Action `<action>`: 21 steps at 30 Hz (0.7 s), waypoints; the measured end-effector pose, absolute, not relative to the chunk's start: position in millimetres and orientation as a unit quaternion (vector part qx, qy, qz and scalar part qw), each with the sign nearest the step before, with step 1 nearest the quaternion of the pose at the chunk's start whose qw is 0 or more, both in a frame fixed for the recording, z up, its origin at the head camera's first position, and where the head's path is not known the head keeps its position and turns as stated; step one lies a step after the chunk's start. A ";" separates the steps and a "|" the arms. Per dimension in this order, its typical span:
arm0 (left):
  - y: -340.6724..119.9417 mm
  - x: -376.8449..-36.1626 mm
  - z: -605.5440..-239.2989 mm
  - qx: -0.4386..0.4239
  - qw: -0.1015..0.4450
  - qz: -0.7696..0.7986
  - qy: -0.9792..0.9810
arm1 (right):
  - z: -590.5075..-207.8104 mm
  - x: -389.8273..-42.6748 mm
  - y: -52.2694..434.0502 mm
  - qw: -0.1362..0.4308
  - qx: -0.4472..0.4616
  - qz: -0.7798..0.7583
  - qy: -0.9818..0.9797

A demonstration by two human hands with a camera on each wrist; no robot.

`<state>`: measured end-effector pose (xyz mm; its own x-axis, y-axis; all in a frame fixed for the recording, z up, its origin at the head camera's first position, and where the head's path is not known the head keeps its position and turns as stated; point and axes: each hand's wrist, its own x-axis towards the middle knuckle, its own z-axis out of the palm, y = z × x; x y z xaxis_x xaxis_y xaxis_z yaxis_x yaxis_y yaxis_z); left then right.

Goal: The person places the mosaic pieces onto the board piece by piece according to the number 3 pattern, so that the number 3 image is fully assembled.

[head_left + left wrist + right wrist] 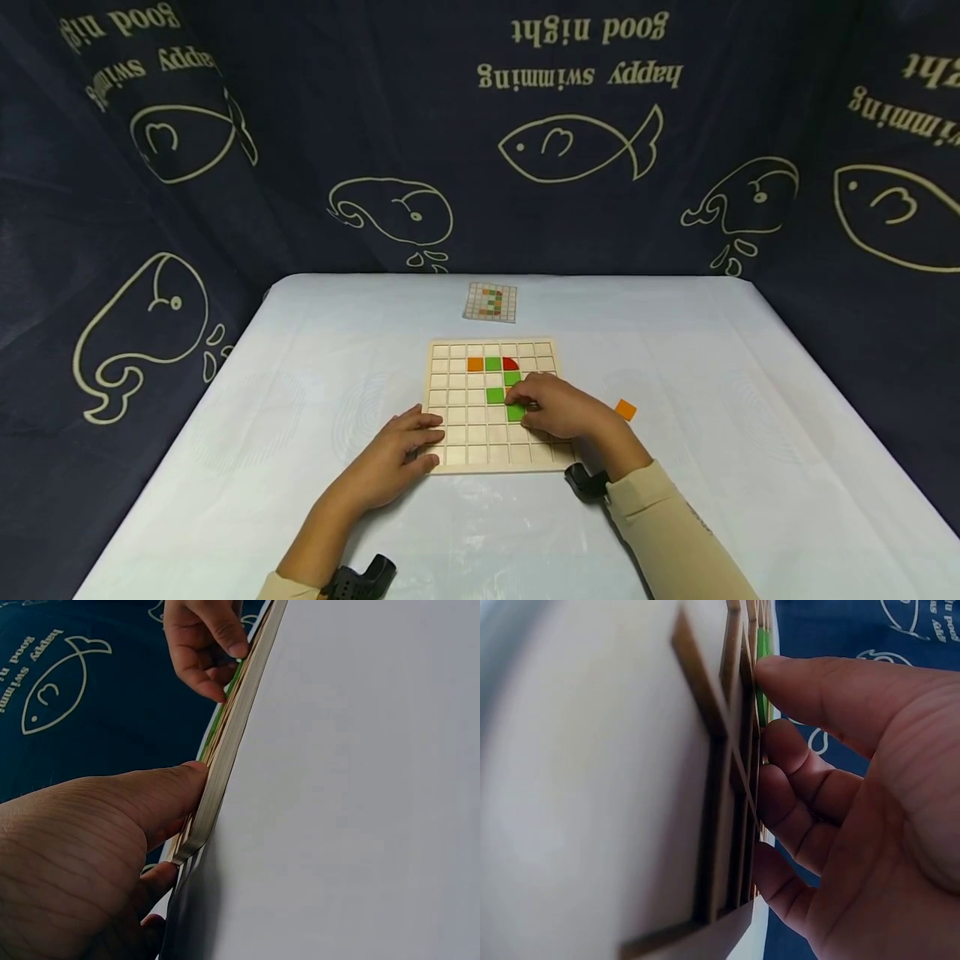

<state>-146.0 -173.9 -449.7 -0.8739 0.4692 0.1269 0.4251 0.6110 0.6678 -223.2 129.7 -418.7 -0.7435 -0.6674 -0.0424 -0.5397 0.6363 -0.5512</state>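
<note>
A pale wooden grid board [457, 433] lies on the table, with several coloured tiles in its squares. At its left edge rests my left hand [393, 458], fingers spread and fingertips over the rim; the left wrist view shows the thumb [176, 787] along that edge. My right hand [558, 406] reaches over the board from the right, with bent fingertips down among the tiles. Its thumb touches a green tile [763, 682] in the right wrist view. An orange tile [507, 390] is mostly hidden under the fingers, next to a green tile [495, 396].
Farther back on the table lies a small card [491, 302] printed with a coloured grid pattern. A loose orange tile [626, 409] sits right of the board, beside the right forearm. Dark printed cloth [420, 133] hangs behind the white table [675, 333].
</note>
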 end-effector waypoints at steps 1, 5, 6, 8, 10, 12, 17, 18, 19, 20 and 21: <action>-173.9 -145.9 -449.8 0.249 0.030 0.364 0.897 | -418.7 -223.2 129.5 0.122 -0.336 -0.263 0.896; -174.0 -145.8 -450.0 0.251 0.030 0.363 0.897 | -418.4 -222.5 129.1 0.124 -0.335 -0.263 0.896; -174.0 -145.8 -450.2 0.251 0.030 0.363 0.897 | -418.5 -222.3 129.1 0.123 -0.336 -0.263 0.896; -173.8 -146.0 -450.3 0.251 0.030 0.363 0.897 | -418.5 -222.1 129.1 0.122 -0.335 -0.261 0.897; -173.5 -146.2 -450.4 0.250 0.030 0.362 0.897 | -418.5 -222.1 129.3 0.122 -0.333 -0.261 0.898; -173.4 -146.2 -450.7 0.250 0.031 0.363 0.897 | -418.8 -222.2 129.3 0.121 -0.331 -0.262 0.898; -173.5 -146.4 -450.8 0.251 0.030 0.362 0.897 | -418.1 -222.5 129.1 0.123 -0.326 -0.266 0.899; -173.4 -146.4 -450.7 0.251 0.030 0.361 0.898 | -418.0 -222.6 129.2 0.123 -0.325 -0.266 0.899; -173.5 -146.5 -450.6 0.251 0.029 0.361 0.898 | -417.6 -222.6 129.2 0.124 -0.325 -0.268 0.898; -173.5 -146.5 -450.5 0.252 0.028 0.361 0.898 | -417.2 -222.6 129.2 0.125 -0.326 -0.268 0.898; -173.5 -146.6 -450.5 0.252 0.026 0.362 0.897 | -417.1 -222.7 129.3 0.125 -0.326 -0.270 0.897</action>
<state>-146.6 -173.5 -450.5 -0.8716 0.4712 0.1351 0.4332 0.6114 0.6622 -222.7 129.3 -417.1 -0.7565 -0.6522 -0.0487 -0.5168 0.6418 -0.5666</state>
